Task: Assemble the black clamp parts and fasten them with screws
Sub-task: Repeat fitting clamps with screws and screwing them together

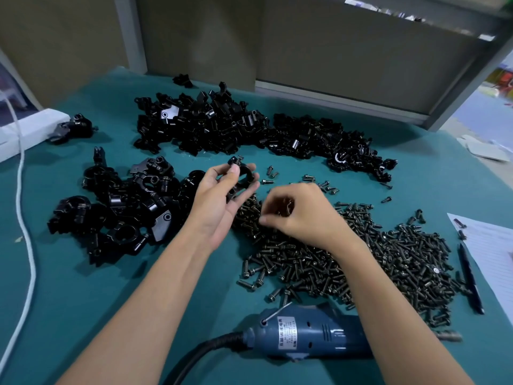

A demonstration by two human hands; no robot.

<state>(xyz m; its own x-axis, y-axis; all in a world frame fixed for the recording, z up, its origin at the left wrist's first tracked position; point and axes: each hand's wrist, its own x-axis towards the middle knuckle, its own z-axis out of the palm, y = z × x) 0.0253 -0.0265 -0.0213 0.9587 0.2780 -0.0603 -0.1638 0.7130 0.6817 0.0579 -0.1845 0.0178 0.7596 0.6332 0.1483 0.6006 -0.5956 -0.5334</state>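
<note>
My left hand holds a black ring-shaped clamp between thumb and fingers, above the green table; a screw stands in the clamp's top. My right hand is curled over the near edge of a big heap of dark screws, and its fingers pinch screws from the heap. A pile of loose black clamp parts lies at the back. A second pile of black clamps sits to the left of my left hand.
A blue electric screwdriver with a black cord lies at the table's front between my forearms. A pen and a sheet of paper lie at the right edge. A white cable and a white box are at the left.
</note>
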